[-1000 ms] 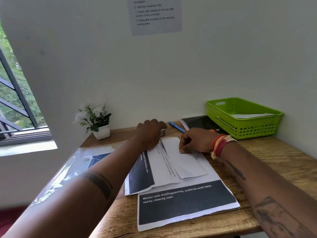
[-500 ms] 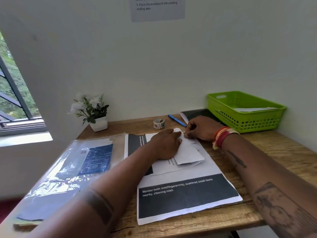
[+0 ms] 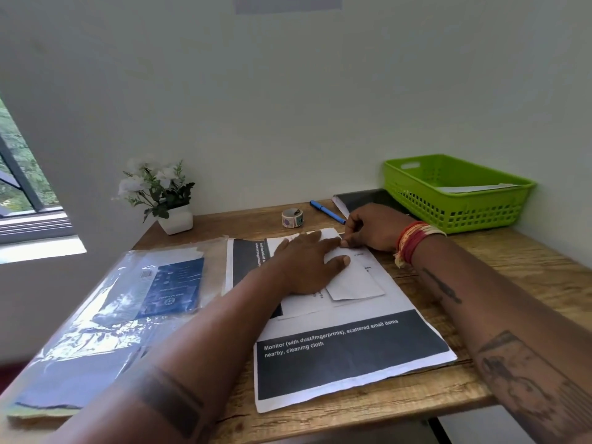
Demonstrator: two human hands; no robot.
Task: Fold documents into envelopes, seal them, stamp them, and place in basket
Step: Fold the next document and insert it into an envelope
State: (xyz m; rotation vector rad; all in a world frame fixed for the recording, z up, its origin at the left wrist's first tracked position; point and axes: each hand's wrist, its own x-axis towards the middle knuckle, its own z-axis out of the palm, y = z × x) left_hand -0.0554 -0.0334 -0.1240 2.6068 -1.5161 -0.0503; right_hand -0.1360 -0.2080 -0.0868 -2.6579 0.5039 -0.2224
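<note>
Left hand (image 3: 307,264), fingers spread, pins the envelope (image 3: 355,280) flat mid-surface so the right hand (image 3: 371,227), fingers curled, can pinch its far corner.

Soft daylight enters from a window (image 3: 22,187) at the left edge, leaving the scene evenly bright with only faint shadows on the wooden desk (image 3: 528,283). Bright white glare breaks across a clear plastic sleeve (image 3: 96,315) at lower left, washing out what lies under it. The wide-angle lens bends the wall and window frame near the edges, and the forearms at the bottom look enlarged and slightly soft.
</note>
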